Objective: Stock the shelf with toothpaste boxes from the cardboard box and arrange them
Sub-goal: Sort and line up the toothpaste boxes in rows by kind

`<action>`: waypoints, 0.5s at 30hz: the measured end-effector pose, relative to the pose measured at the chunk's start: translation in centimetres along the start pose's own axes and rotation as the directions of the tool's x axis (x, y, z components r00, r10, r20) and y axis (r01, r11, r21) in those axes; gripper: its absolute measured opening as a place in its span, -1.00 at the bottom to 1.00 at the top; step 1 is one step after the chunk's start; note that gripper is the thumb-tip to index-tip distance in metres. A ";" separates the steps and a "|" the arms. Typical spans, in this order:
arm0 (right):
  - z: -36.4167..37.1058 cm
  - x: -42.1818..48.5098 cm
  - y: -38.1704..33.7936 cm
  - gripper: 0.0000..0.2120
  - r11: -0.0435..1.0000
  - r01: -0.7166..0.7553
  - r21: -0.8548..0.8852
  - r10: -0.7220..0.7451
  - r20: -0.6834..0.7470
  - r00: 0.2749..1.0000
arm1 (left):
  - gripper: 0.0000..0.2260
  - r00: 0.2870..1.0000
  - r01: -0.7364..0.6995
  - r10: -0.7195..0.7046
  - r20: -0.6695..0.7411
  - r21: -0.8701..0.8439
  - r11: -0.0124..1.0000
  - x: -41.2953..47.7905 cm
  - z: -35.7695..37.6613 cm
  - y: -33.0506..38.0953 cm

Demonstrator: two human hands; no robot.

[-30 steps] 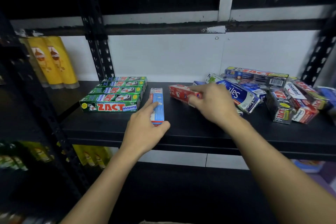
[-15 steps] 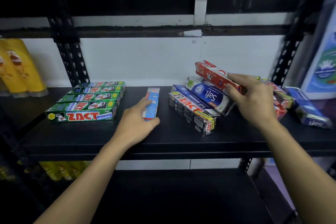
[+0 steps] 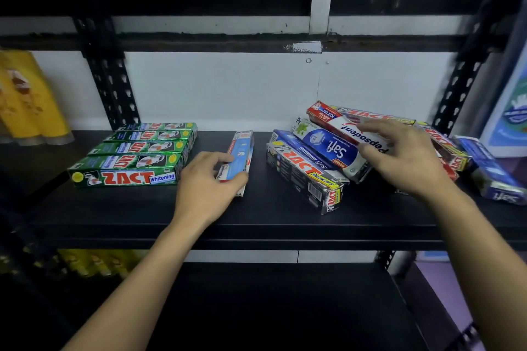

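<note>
Sorting on the shelf point(image 3: 256, 225): my left hand point(image 3: 204, 182) pinched a blue box point(image 3: 239, 155), my spread right hand point(image 3: 399, 158) gripped the Pepsodent box point(image 3: 346, 127), probably bound left beside it.

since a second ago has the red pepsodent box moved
Yes. The red Pepsodent box, held by the right hand, went from the shelf board up onto the right-side pile, away from the green Zact stack.

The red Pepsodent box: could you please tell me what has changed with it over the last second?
The right hand lifted the red Pepsodent box off the shelf onto the jumbled pile. The left hand stays on the blue box; the green Zact rows are unchanged.
</note>
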State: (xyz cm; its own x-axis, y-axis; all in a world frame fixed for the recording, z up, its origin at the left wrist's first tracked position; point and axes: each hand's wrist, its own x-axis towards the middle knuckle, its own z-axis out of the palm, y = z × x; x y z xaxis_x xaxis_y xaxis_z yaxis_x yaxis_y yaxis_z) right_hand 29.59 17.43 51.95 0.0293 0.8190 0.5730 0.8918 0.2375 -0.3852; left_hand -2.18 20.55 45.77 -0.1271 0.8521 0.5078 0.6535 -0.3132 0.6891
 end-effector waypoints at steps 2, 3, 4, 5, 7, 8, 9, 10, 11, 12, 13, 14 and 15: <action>0.3 0.0 -1.7 -0.58 0.996 0.089 -0.014 -0.089 -0.031 0.996 | -0.77 1.000 0.009 -0.009 0.009 -0.006 1.000 0.0 -0.4 0.1; 0.5 -0.1 -2.6 -0.60 0.990 0.138 -0.019 -0.139 -0.042 0.989 | -0.78 1.000 0.010 -0.010 0.018 -0.011 1.000 -0.1 -0.8 0.2; 0.8 -0.1 -3.6 -0.62 0.982 0.187 -0.025 -0.188 -0.044 0.981 | -0.79 0.999 0.018 -0.018 0.028 -0.021 1.000 -0.2 -1.2 0.2; 1.2 -0.2 -4.5 -0.63 0.973 0.230 -0.025 -0.231 -0.038 0.972 | -0.80 0.999 0.032 -0.031 0.029 -0.030 0.999 -0.4 -1.7 0.3; 2.1 -0.5 -6.0 -0.64 0.958 0.287 0.002 -0.287 -0.007 0.958 | -0.82 0.999 0.053 -0.053 -0.010 -0.002 0.999 -0.6 -2.6 0.4; 2.5 -0.6 -6.7 -0.64 0.953 0.303 0.021 -0.303 0.013 0.953 | -0.82 0.998 0.036 -0.034 -0.044 0.063 0.997 -0.7 -3.0 0.4; 3.0 -0.8 -7.2 -0.63 0.948 0.315 0.040 -0.316 0.038 0.948 | -0.81 0.997 0.000 0.010 -0.071 0.148 0.989 -0.8 -3.3 0.2; 3.4 -1.0 -7.6 -0.63 0.943 0.328 0.056 -0.332 0.068 0.941 | -0.79 0.995 -0.043 0.061 -0.080 0.209 0.977 -0.9 -3.5 0.1; 3.9 -1.2 -7.9 -0.63 0.937 0.343 0.067 -0.348 0.110 0.931 | -0.79 0.992 -0.080 0.100 -0.078 0.225 0.971 -1.0 -3.7 0.0; 4.4 -1.4 -8.1 -0.63 0.933 0.355 0.068 -0.361 0.166 0.918 | -0.80 0.989 -0.109 0.126 -0.072 0.202 0.973 -1.2 -3.7 -0.2; 4.9 -1.6 -8.2 -0.64 0.930 0.362 0.061 -0.366 0.227 0.902 | -0.81 0.987 -0.129 0.142 -0.070 0.163 0.978 -1.4 -3.7 -0.2; 5.3 -1.8 -8.4 -0.64 0.929 0.367 0.043 -0.364 0.280 0.888 | -0.78 0.986 -0.145 0.154 -0.065 0.125 0.982 -1.7 -3.7 -0.1; 5.6 -1.9 -8.5 -0.64 0.926 0.377 0.015 -0.361 0.321 0.876 | -0.72 0.985 -0.159 0.164 -0.046 0.099 0.982 -2.0 -3.7 0.0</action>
State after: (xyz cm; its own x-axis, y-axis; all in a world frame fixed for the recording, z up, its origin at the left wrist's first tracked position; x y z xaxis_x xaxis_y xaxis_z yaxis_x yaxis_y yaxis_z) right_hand 19.44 16.80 50.07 -0.4413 0.7988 0.4088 0.8302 0.5364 -0.1519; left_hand -4.66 17.29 46.68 -0.0522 0.7688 0.6374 0.7357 -0.4020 0.5451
